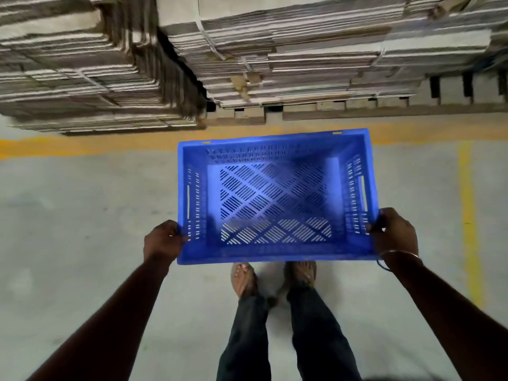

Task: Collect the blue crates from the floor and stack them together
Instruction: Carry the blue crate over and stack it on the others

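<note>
Blue crate [276,196] carried mid-frame, both hands gripping its near corners.
Next: find the stack; none visible.

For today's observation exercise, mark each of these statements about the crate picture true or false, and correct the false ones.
1. Both hands hold the blue crate. True: left hand and right hand grip its short ends.
2. The crate is full of boxes. False: it is empty.
3. Stacked flattened cardboard stands beyond the crate. True.
4. The floor lines are red. False: yellow.
5. The bracelet is on the left wrist. False: right wrist.
</note>
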The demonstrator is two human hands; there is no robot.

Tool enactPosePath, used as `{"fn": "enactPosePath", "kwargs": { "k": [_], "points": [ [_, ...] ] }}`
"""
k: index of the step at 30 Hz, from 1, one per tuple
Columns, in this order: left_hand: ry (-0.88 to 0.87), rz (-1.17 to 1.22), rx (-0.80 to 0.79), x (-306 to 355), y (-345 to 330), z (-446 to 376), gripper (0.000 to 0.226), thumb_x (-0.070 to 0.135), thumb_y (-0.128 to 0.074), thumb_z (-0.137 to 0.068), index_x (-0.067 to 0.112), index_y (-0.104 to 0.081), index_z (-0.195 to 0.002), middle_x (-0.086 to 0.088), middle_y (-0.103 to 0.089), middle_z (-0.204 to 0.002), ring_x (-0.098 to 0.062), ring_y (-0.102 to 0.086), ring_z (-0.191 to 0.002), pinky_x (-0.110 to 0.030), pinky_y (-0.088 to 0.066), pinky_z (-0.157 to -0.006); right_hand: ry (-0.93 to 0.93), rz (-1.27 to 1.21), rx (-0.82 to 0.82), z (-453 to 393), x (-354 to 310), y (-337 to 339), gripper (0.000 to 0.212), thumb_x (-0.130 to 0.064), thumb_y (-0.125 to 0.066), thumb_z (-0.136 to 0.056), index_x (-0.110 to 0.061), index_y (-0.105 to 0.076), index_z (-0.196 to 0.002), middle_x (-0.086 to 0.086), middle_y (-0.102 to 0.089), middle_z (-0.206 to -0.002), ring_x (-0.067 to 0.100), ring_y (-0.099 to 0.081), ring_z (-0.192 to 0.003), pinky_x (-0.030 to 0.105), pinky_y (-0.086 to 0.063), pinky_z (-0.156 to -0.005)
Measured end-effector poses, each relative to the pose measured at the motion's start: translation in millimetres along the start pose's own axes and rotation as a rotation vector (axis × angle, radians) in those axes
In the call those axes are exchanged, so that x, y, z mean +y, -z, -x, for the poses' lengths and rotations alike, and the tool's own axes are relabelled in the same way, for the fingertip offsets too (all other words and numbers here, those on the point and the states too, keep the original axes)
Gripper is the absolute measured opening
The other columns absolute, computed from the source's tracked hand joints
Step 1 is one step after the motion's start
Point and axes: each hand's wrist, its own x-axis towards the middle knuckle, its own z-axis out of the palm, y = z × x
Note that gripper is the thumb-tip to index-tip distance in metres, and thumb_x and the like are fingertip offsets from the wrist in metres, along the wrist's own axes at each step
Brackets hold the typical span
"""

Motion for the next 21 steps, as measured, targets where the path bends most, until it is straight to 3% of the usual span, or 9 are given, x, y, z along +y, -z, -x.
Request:
{"fn": "enactPosePath", "kwargs": {
  "k": [2,6,12,19,21],
  "points": [
    [0.013,0.023,-0.005,16,-2,-20,0.014,0.014,-0.077,-0.072,0.015,-0.064,-0.074,-0.001,-0.068,-0.078,-0.025,-0.062,-0.079,-0.029,-0.043,-0.069,-0.022,-0.012,-0.004,-19,-7,-5,0.026,-0.015,-0.069,-0.078,-0.014,-0.060,-0.103,0.016,-0.070,-0.092,0.040,-0.063,-0.091,0.042,-0.050,-0.075],
    [-0.016,-0.020,-0.007,37,-7,-58,0.019,0.030,-0.070,-0.062,0.017,-0.065,-0.075,-0.003,-0.072,-0.082,-0.028,-0.065,-0.081,-0.037,-0.054,-0.078,-0.078,-0.009,-0.017,-53,-14,-16,0.024,-0.019,-0.066,-0.081,-0.016,-0.058,-0.104,0.016,-0.069,-0.095,0.039,-0.062,-0.093,0.034,-0.041,-0.070],
    [-0.031,-0.049,0.027,52,-28,-104,0.013,0.020,-0.076,-0.075,0.015,-0.064,-0.078,-0.003,-0.070,-0.086,-0.029,-0.066,-0.086,-0.036,-0.055,-0.080,-0.056,-0.063,-0.005,-84,-10,-38,0.019,-0.017,-0.069,-0.081,-0.016,-0.057,-0.096,0.006,-0.060,-0.081,0.036,-0.061,-0.086,0.034,-0.044,-0.073],
    [0.009,-0.074,0.003,43,-44,-113,0.012,0.023,-0.075,-0.075,0.018,-0.064,-0.076,-0.002,-0.069,-0.089,-0.029,-0.064,-0.088,-0.036,-0.055,-0.080,-0.076,0.002,-0.071,-95,-5,-56,0.022,-0.015,-0.066,-0.083,-0.010,-0.057,-0.102,0.015,-0.067,-0.093,0.039,-0.061,-0.092,0.035,-0.044,-0.076],
    [0.008,-0.076,-0.002,34,-49,-113,0.012,0.022,-0.076,-0.075,0.018,-0.065,-0.077,-0.001,-0.069,-0.087,-0.029,-0.064,-0.087,-0.034,-0.052,-0.077,-0.096,-0.019,-0.085,-91,1,-64,0.020,-0.015,-0.067,-0.082,-0.011,-0.057,-0.099,0.012,-0.064,-0.088,0.038,-0.061,-0.090,0.034,-0.044,-0.074]
  ]
}}
